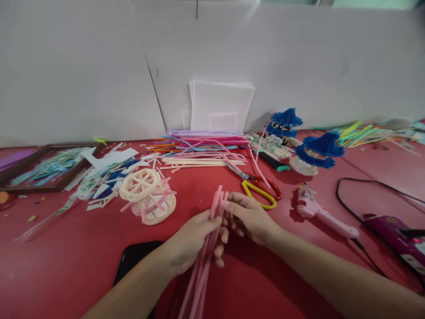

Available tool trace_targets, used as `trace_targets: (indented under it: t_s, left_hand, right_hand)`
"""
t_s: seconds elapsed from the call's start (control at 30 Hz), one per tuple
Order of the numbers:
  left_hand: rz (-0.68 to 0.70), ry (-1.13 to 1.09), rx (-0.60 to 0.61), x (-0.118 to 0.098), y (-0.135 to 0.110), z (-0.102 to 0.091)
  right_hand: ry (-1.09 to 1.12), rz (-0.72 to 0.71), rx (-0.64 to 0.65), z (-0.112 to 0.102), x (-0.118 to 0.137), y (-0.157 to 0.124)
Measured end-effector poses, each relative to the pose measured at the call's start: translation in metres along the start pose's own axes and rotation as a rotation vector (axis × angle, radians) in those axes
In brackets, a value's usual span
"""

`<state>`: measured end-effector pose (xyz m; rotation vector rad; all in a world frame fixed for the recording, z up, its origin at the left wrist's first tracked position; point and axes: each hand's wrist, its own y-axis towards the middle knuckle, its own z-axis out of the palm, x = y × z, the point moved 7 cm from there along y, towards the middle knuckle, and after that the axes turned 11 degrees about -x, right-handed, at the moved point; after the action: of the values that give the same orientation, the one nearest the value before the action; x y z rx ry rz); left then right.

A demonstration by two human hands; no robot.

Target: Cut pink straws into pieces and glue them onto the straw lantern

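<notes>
A bundle of pink straws (203, 266) runs from the bottom edge up to the middle of the red table (66, 266). My left hand (192, 241) is wrapped round the bundle. My right hand (247, 217) pinches the upper ends of the same straws with its fingertips. Both hands meet just in front of the scissors (259, 188) with yellow and red handles.
A cream woven straw basket (148, 195) sits left of my hands. A pile of coloured straws (202, 148) lies behind, below white sheets (221, 106) leaning on the wall. A pink glue gun (322, 212) with black cable, blue tassel pieces (320, 148), a black phone (136, 259) and a tray of scraps (46, 166) surround the area.
</notes>
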<state>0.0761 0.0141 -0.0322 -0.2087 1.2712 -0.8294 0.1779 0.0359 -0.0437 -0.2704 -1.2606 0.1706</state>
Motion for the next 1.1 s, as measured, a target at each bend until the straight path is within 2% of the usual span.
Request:
trace_targets:
  t_s: [0.13, 0.3, 0.47, 0.53, 0.63, 0.73, 0.93, 1.1]
  left_hand:
    - [-0.026, 0.080, 0.026, 0.004, 0.001, 0.001]
    - [0.080, 0.163, -0.098, -0.006, 0.005, -0.008]
    - [0.086, 0.187, -0.110, -0.009, 0.005, -0.009]
    - [0.084, 0.189, -0.090, -0.009, 0.005, -0.008]
    - [0.096, 0.196, -0.088, -0.009, 0.004, -0.007]
    - [0.129, 0.223, -0.135, -0.011, 0.004, -0.009]
    - [0.191, 0.283, -0.104, -0.014, 0.003, -0.006]
    - [0.192, 0.225, -0.098, -0.013, 0.003, -0.007]
  right_hand:
    - [0.029, -0.025, 0.004, -0.002, 0.003, 0.001]
    - [0.076, -0.082, 0.067, 0.000, 0.005, 0.003]
    - [0.118, -0.012, 0.240, 0.011, 0.001, -0.002]
    - [0.095, -0.028, 0.291, 0.014, 0.001, -0.005]
    - [0.061, -0.071, 0.188, 0.008, 0.002, -0.003]
    - [0.061, -0.050, 0.098, 0.002, 0.001, 0.000]
    - [0.104, -0.035, 0.076, 0.002, 0.002, 0.001]
    - [0.147, -0.026, 0.109, 0.003, 0.003, 0.000]
